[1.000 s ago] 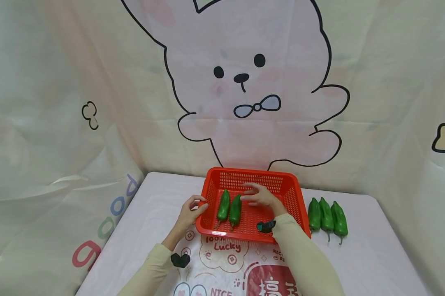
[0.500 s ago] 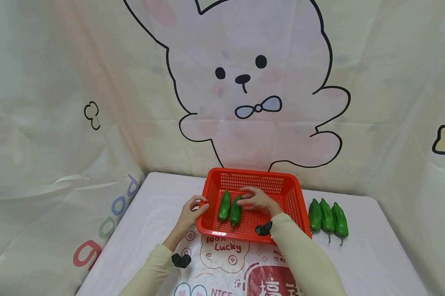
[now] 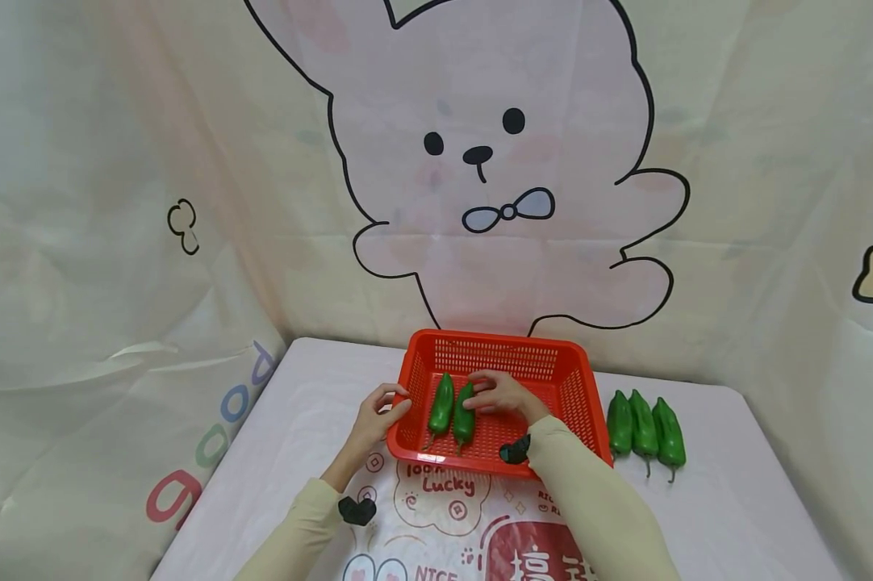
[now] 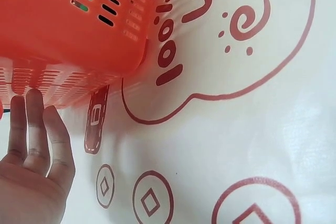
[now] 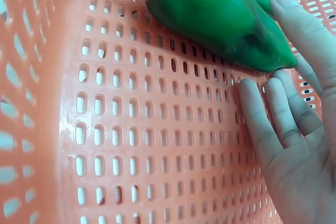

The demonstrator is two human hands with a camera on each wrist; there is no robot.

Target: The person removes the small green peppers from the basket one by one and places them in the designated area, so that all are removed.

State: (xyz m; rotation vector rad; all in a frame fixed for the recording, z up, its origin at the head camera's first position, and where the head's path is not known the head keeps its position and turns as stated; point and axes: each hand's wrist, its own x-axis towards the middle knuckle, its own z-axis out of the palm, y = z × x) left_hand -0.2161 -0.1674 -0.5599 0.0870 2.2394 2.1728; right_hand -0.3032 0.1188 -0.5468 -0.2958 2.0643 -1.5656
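Note:
Two green peppers lie side by side in a red plastic basket [image 3: 531, 464], the left pepper [image 3: 441, 405] and the right pepper [image 3: 464, 420]. My left hand [image 3: 369, 415] holds the basket's left rim, thumb at the top edge; in the left wrist view its other fingers [image 4: 35, 129] reach up against the perforated outer wall. Inside the basket, my right hand [image 3: 505, 397] is around the pointed end of the right pepper. Seen from the right wrist, the thumb [image 5: 302, 22] overlaps that pepper, and the loosely bent fingers are close by its tip.
Three more green peppers [image 3: 644, 428] lie in a row on the white table, just right of the basket. Behind it rises a cloth wall [image 3: 320, 282] with a cartoon animal. Red printed lettering [image 3: 447, 484] marks the tablecloth in front.
My right hand has moved slightly left and down, its thumb coming to the right pepper's tip. The left hand stays at the rim, and the peppers have kept their places.

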